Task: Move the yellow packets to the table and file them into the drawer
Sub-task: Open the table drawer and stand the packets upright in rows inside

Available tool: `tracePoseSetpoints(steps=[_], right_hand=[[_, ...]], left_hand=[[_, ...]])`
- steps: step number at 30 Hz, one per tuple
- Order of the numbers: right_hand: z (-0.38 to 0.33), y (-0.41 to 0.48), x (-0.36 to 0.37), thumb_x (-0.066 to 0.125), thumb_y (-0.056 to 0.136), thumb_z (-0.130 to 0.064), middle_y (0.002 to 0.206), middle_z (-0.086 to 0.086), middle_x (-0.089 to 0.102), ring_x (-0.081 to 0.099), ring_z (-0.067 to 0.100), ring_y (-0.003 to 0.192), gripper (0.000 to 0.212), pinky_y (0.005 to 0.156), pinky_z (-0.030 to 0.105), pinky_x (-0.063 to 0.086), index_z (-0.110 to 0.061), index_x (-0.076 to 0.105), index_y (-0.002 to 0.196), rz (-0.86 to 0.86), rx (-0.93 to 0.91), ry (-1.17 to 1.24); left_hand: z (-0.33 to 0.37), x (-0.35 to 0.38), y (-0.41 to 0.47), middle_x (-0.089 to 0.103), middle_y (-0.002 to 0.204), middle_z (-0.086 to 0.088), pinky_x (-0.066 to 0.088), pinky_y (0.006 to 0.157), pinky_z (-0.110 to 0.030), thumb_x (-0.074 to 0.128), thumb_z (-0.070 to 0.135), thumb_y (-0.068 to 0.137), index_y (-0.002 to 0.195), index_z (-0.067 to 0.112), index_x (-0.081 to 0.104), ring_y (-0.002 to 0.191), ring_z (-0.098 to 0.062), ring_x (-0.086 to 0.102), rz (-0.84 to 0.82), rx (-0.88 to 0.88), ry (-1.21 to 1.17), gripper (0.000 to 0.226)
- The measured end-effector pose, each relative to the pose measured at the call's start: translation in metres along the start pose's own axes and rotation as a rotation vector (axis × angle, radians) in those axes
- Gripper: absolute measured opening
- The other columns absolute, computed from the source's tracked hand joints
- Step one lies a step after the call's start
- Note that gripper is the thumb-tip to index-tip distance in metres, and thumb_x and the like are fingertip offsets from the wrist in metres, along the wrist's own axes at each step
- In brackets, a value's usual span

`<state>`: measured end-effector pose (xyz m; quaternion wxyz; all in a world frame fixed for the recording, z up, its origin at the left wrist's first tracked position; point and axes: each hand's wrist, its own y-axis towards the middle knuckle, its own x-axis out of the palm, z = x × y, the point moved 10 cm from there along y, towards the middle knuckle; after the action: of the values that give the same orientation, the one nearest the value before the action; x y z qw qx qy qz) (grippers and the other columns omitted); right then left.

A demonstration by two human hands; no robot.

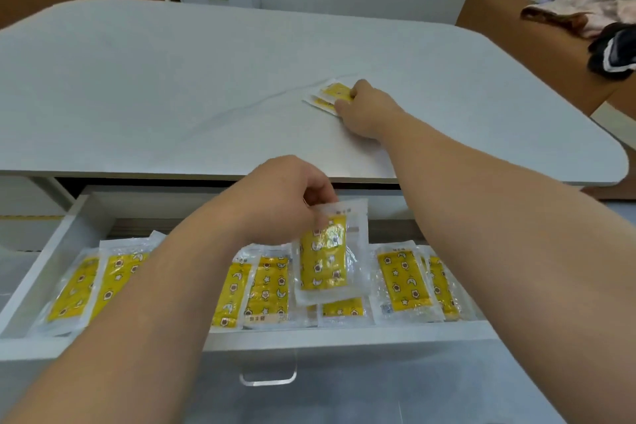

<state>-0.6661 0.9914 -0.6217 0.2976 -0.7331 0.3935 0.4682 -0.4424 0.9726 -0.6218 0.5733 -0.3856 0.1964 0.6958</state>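
1. Head view: our left hand (282, 196) pinches a yellow packet (325, 256) by its top edge, upright above the open drawer (69, 234).
2. A row of packets (261, 289) lies flat inside the drawer.
3. Beyond the drawer, on the table (172, 79), our right hand (366, 110) presses fingers onto two loose packets (332, 95).

Your left grip (285, 198) pinches one yellow packet (325, 256) by its clear top edge, hanging it upright over the middle of the open white drawer (74, 227). Below it, a row of matching packets (265, 286), clear-wrapped and printed with stars and moons, lies flat and overlapping across the drawer floor. Two more packets (330, 96) lie stacked on the tabletop (172, 79), under your right grip (366, 110).
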Motion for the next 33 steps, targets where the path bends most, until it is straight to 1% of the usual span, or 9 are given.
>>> tracePoseSetpoints(steps=[3, 8, 13, 17, 20, 23, 28, 30, 33], right_hand=[[0.001, -0.004, -0.010, 0.057, 0.086, -0.034, 0.124, 0.007, 0.059, 0.055, 0.032, 0.117, 0.041, 0.098, 0.044, 0.048, -0.017, 0.050, 0.123, 0.063, 0.048, 0.056], [0.002, -0.006, -0.017, 0.064, 0.077, -0.048, 0.129, 0.006, 0.056, 0.051, 0.031, 0.122, 0.061, 0.104, 0.046, 0.046, -0.020, 0.051, 0.130, 0.071, 0.091, 0.078], [0.001, -0.003, -0.028, 0.055, 0.093, -0.043, 0.129, 0.004, 0.060, 0.057, 0.027, 0.115, 0.036, 0.099, 0.042, 0.048, -0.027, 0.058, 0.126, 0.199, 0.035, 0.096], [0.003, -0.014, -0.040, 0.043, 0.103, -0.027, 0.121, 0.009, 0.062, 0.054, 0.028, 0.094, 0.028, 0.077, 0.036, 0.046, -0.017, 0.060, 0.122, 0.294, 0.013, 0.030], [0.006, -0.040, -0.061, 0.040, 0.104, -0.027, 0.111, 0.009, 0.064, 0.055, 0.030, 0.089, 0.027, 0.071, 0.035, 0.041, -0.015, 0.062, 0.116, 0.452, 0.034, -0.027], [-0.002, -0.082, -0.072, 0.041, 0.105, -0.035, 0.096, 0.005, 0.064, 0.057, 0.029, 0.084, 0.030, 0.070, 0.037, 0.045, -0.016, 0.064, 0.109, 0.575, -0.045, 0.088], [-0.069, -0.166, -0.040, 0.057, 0.102, -0.035, 0.085, 0.002, 0.076, 0.067, 0.024, 0.072, 0.028, 0.066, 0.040, 0.054, -0.014, 0.074, 0.107, 0.560, -0.535, 0.160], [-0.082, -0.173, -0.014, 0.057, 0.099, -0.049, 0.090, -0.005, 0.077, 0.067, 0.014, 0.074, 0.037, 0.069, 0.037, 0.055, -0.021, 0.076, 0.111, 0.331, -0.581, 0.207], [-0.072, -0.154, -0.003, 0.050, 0.097, -0.062, 0.081, -0.006, 0.075, 0.065, 0.008, 0.072, 0.052, 0.068, 0.030, 0.050, -0.019, 0.079, 0.092, 0.195, -0.426, 0.340]], left_hand=[[-0.010, 0.028, -0.002, 0.074, 0.083, 0.013, 0.054, 0.067, -0.022, 0.074, 0.019, 0.089, 0.091, 0.031, 0.075, 0.079, -0.002, 0.068, -0.153, -0.034, 0.028, 0.012], [-0.047, 0.041, 0.005, 0.075, 0.087, 0.010, 0.058, 0.070, -0.026, 0.072, 0.016, 0.090, 0.093, 0.029, 0.074, 0.083, -0.008, 0.070, -0.193, -0.128, 0.059, 0.013], [-0.073, 0.052, 0.009, 0.070, 0.106, 0.004, 0.047, 0.072, -0.024, 0.065, 0.010, 0.093, 0.108, 0.027, 0.070, 0.096, -0.015, 0.064, -0.218, -0.183, 0.286, 0.024], [-0.073, 0.041, 0.012, 0.062, 0.123, 0.002, 0.052, 0.087, -0.031, 0.074, 0.021, 0.086, 0.124, 0.026, 0.064, 0.111, -0.019, 0.060, -0.101, -0.198, 0.366, 0.039], [-0.059, 0.013, 0.010, 0.071, 0.108, 0.005, 0.054, 0.082, -0.031, 0.073, 0.034, 0.088, 0.111, 0.024, 0.070, 0.098, -0.014, 0.067, 0.005, -0.175, 0.140, 0.025], [-0.045, -0.014, 0.003, 0.077, 0.080, -0.007, 0.062, 0.068, -0.033, 0.064, 0.036, 0.097, 0.094, 0.009, 0.074, 0.072, -0.021, 0.075, 0.078, -0.208, -0.468, 0.028], [-0.051, -0.055, -0.001, 0.077, 0.093, -0.015, 0.061, 0.075, -0.037, 0.051, 0.064, 0.094, 0.109, 0.005, 0.066, 0.084, -0.028, 0.077, 0.253, -0.227, -1.064, 0.063], [-0.060, -0.062, -0.002, 0.077, 0.097, -0.014, 0.062, 0.075, -0.037, 0.062, 0.045, 0.097, 0.105, 0.003, 0.069, 0.085, -0.025, 0.077, 0.317, -0.197, -1.120, 0.043], [-0.085, -0.078, -0.010, 0.077, 0.089, -0.004, 0.062, 0.073, -0.036, 0.073, 0.011, 0.085, 0.093, 0.013, 0.075, 0.078, -0.019, 0.075, 0.499, -0.261, -0.652, 0.008]])
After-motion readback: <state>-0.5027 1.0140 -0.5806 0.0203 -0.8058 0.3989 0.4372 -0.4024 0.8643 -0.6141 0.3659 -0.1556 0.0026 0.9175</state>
